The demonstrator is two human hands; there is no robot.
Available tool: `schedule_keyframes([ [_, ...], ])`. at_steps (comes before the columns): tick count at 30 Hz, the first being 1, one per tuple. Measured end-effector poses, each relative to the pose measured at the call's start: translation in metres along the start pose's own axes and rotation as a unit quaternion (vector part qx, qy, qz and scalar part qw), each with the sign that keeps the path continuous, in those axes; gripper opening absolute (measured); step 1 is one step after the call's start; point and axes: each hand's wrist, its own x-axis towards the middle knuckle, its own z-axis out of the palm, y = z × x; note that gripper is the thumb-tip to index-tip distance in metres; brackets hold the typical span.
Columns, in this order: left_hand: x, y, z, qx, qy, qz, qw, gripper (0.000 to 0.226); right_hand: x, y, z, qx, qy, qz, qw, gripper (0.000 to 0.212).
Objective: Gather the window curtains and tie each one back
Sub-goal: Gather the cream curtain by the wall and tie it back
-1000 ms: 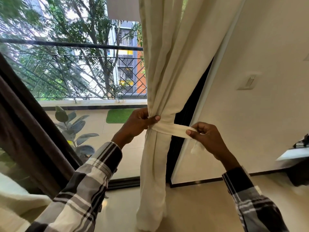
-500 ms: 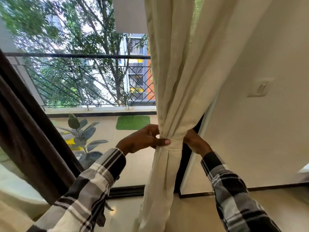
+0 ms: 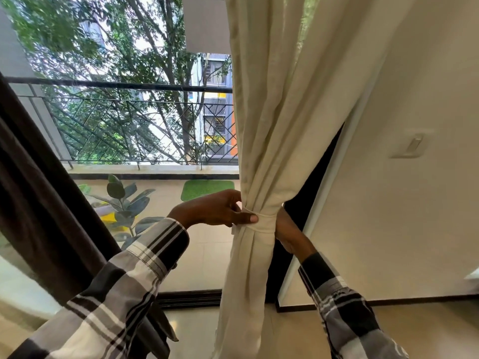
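Left hand [image 3: 220,209] pinches the tie-back band [image 3: 264,224] against the left side of the cream curtain [image 3: 269,141], thumb flat on the band. Right hand [image 3: 287,235] reaches behind the bunch on its right side, fingers hidden, grip can't be told. Band wraps the gathered curtain at mid-height, next to the white wall [image 3: 401,203]. Dark curtain [image 3: 39,203] hangs at left; potted plant [image 3: 124,206] sits outside on the balcony.
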Motion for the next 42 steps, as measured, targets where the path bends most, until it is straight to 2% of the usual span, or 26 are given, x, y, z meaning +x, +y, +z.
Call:
schedule_keyframes([
  [2, 0.002, 0.0, -0.006, 0.095, 0.02, -0.012, 0.995, 0.042, -0.002, 0.009, -0.004, 0.0, 0.114, -0.019, 0.993, 0.017],
  [4, 0.005, 0.001, -0.01, 0.166, 0.039, -0.015, 0.985, 0.043, -0.015, 0.01, -0.001, 0.042, 0.24, -0.031, 0.969, 0.014],
  [7, 0.012, 0.004, -0.012, 0.221, 0.047, -0.015, 0.974, 0.049, -0.042, 0.015, 0.016, 0.038, 0.337, -0.087, 0.937, 0.008],
  [10, 0.019, 0.005, -0.012, 0.257, 0.064, 0.001, 0.964, 0.051, -0.066, 0.011, 0.045, -0.014, 0.306, -0.137, 0.942, 0.005],
  [12, 0.022, 0.003, -0.01, 0.257, 0.075, 0.004, 0.963, 0.048, -0.07, 0.015, 0.063, -0.05, 0.277, -0.132, 0.951, 0.011],
  [14, 0.023, -0.002, -0.005, 0.213, 0.092, 0.014, 0.973, 0.041, -0.066, 0.019, 0.076, -0.099, 0.277, -0.109, 0.95, 0.012],
  [17, 0.021, -0.014, 0.007, 0.11, 0.156, 0.032, 0.981, 0.025, -0.059, 0.022, 0.088, -0.167, 0.297, -0.061, 0.938, 0.044],
  [19, 0.021, -0.018, 0.015, 0.049, 0.2, 0.039, 0.978, 0.014, -0.056, 0.02, 0.093, -0.196, 0.295, -0.035, 0.935, 0.058],
  [21, 0.021, -0.02, 0.02, -0.004, 0.225, 0.038, 0.974, 0.012, -0.053, 0.019, 0.097, -0.212, 0.294, -0.015, 0.932, 0.066],
  [23, 0.021, -0.019, 0.023, -0.039, 0.239, 0.037, 0.97, 0.012, -0.045, 0.019, 0.098, -0.201, 0.309, -0.005, 0.93, 0.061],
  [27, 0.022, -0.022, 0.025, -0.039, 0.25, 0.046, 0.966, 0.012, -0.037, 0.016, 0.083, -0.239, 0.308, -0.012, 0.921, 0.026],
  [33, 0.034, -0.035, 0.018, -0.011, 0.287, 0.034, 0.957, 0.019, -0.042, -0.004, 0.033, -0.372, 0.232, -0.098, 0.893, 0.026],
  [36, 0.038, -0.036, 0.02, -0.039, 0.301, 0.033, 0.952, 0.019, -0.043, -0.028, 0.004, -0.474, 0.223, -0.166, 0.835, 0.015],
  [40, 0.042, -0.04, 0.023, -0.052, 0.291, 0.055, 0.954, 0.043, -0.03, -0.035, -0.038, -0.49, 0.204, -0.244, 0.812, 0.016],
  [42, 0.042, -0.04, 0.025, -0.084, 0.271, 0.069, 0.956, 0.049, -0.018, -0.024, -0.054, -0.513, 0.196, -0.289, 0.784, 0.02],
])
